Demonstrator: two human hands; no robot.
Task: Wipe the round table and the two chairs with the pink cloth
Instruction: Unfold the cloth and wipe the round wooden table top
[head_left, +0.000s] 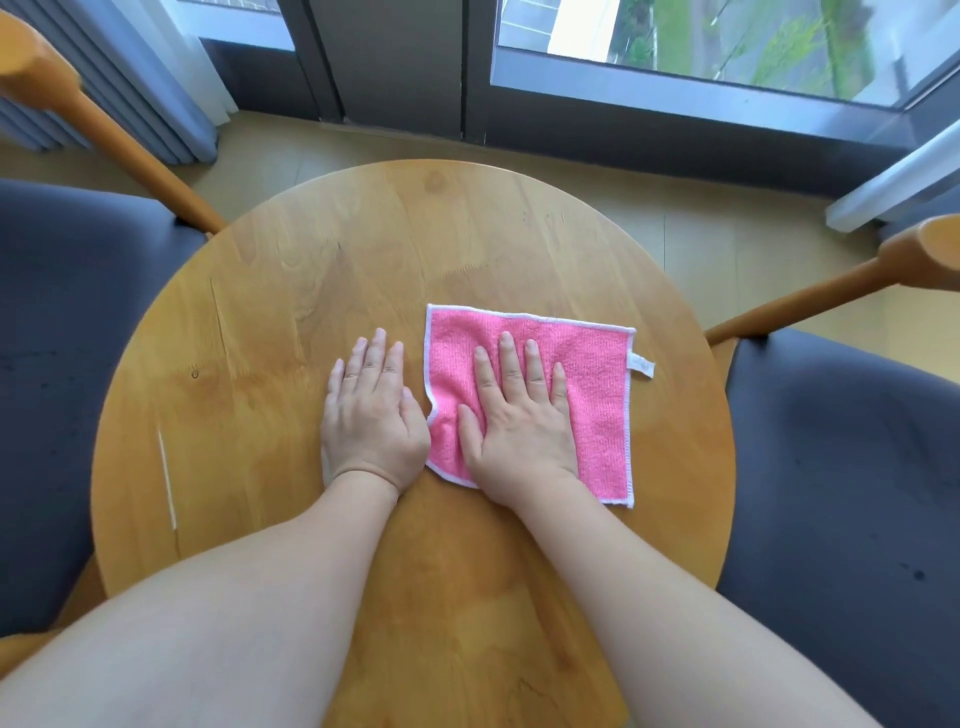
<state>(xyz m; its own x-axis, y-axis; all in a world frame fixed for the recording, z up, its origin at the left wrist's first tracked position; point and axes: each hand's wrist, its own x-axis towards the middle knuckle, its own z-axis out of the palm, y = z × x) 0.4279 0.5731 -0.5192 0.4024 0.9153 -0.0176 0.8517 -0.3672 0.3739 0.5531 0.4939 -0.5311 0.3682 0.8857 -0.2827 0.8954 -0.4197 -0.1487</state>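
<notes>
One pink cloth (540, 395), square, ribbed terry with white stitched edging and a small white tag on its right side, lies flat right of centre on the round table (322, 270), its left edge slightly puckered. The right hand (519, 415) rests palm-down on it, fingers extended and slightly spread. The left hand (371, 415) lies flat on bare wood just beside the cloth, fingers together. Tabletop: smooth, grained, honey-coloured wood. Two chairs flank it, the left chair (67, 322) and right chair (841, 467), each with dark padded seat and rounded wooden frame.
</notes>
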